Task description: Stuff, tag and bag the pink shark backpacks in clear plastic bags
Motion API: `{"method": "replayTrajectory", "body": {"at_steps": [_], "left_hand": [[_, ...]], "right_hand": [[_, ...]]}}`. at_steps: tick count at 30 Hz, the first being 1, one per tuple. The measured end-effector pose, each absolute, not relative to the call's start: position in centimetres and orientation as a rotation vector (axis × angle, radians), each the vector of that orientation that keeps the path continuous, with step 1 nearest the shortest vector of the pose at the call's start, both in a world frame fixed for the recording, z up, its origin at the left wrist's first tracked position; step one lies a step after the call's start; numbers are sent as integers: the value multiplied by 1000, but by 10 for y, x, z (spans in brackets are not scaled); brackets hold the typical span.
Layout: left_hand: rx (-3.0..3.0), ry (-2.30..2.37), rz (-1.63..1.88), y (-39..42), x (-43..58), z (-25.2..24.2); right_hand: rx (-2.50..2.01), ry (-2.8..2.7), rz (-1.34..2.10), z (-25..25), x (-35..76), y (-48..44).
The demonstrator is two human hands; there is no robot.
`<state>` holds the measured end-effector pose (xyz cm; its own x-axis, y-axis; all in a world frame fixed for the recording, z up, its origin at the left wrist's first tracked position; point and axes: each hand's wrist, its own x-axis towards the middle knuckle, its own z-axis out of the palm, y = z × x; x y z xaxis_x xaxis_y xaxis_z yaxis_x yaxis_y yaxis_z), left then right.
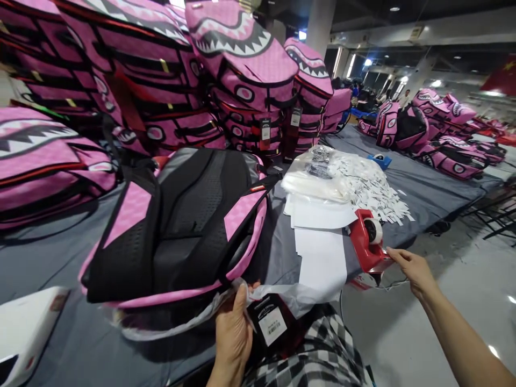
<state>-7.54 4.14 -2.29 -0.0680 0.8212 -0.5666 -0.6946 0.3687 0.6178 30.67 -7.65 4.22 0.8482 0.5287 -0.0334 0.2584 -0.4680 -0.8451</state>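
Pinching the edge of a clear poly bag (189,317), the left hand (234,336) sat at the bottom of the view, thumb pressed on the film, other fingers mostly hidden behind it, so their exact spread couldn't be told. A black hang tag w/ white barcode label (272,325) dangled just beside that hand. The pink-and-black backpack (173,226) lay flat on the grey-covered table (403,177), padded back panel up, bottom edge inside the bag, right in front of the person.

Right hand (411,271) was out to the right, empty, fingers loosely together and extended, tips just beside a red tape dispenser (366,242); contact unclear.

Nearby: white paper sheets (320,263), a bundle of poly bags (316,177), a heap of white paper slips (371,188) and a blue tape dispenser (379,160). Stacks of pink shark-mouth backpacks (242,80) rose behind, more along the table at far right (443,134). Checked shirt (310,349) showed at bottom.
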Motion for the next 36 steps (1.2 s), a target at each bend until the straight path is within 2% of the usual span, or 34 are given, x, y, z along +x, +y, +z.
{"method": "replayTrajectory", "body": {"at_steps": [7,9,15,18,20,24,27,32,36], "left_hand": [[192,1072,1270,39,-75,-24],[202,1058,1269,38,-74,-24],[239,1090,1324,38,-68,-22],[257,1103,1353,33,-63,-18],[307,1082,1385,31,-60,-17],[451,1029,1442,35,-59,-21],[549,980,1520,37,-59,-22],[576,941,1532,38,-61,-17],[530,825,1528,36,-63,-14]], "right_hand": [[-2101,-606,156,55,289,-90],[-2005,-555,199,47,276,-103],[-1531,-369,742,7,202,-84],[-1401,-570,1267,15,142,-51],[-1333,-890,1451,32,108,-28],[-1272,-1717,1140,57,68,27],[-1201,-2082,869,55,54,65],[-1254,-2308,440,39,50,86],[-1256,-2352,326,38,50,85]]}}
